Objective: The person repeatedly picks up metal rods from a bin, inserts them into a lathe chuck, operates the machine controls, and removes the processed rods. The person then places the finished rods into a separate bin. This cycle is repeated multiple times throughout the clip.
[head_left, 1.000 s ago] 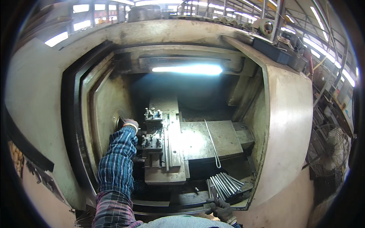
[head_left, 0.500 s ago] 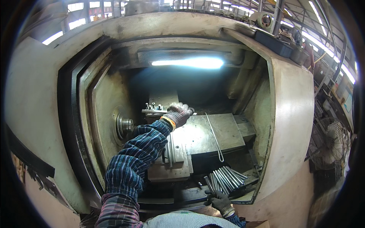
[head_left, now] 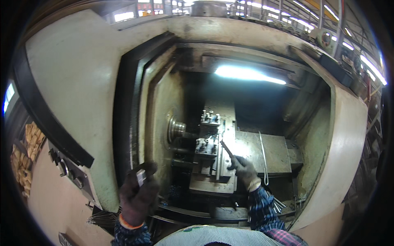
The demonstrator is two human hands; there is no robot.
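Observation:
Both my hands wear work gloves. My left hand [head_left: 139,192], outside the lathe opening at the lower left, is closed round a bright metal piece [head_left: 140,176]. Only a short part of that piece shows, and it looks like the end of a rod. Inside the opening, my right hand [head_left: 245,172] grips a slim metal rod [head_left: 228,151] that slants up and left towards the tool holder [head_left: 208,143] with its several bolts. The spindle collet [head_left: 177,128] projects from the left wall, apart from both hands.
Several metal rods [head_left: 279,206] lie at the lower right, partly behind my right sleeve. A long looped wire hook [head_left: 263,160] rests on the flat machine cover [head_left: 276,151]. Control knobs [head_left: 67,169] sit at the left. A lit tube lamp [head_left: 248,74] hangs inside.
My left hand has drawn back from the tool holder to the lower left, outside the opening. My right hand has moved up and inward from the rod pile with a rod. The view has turned left.

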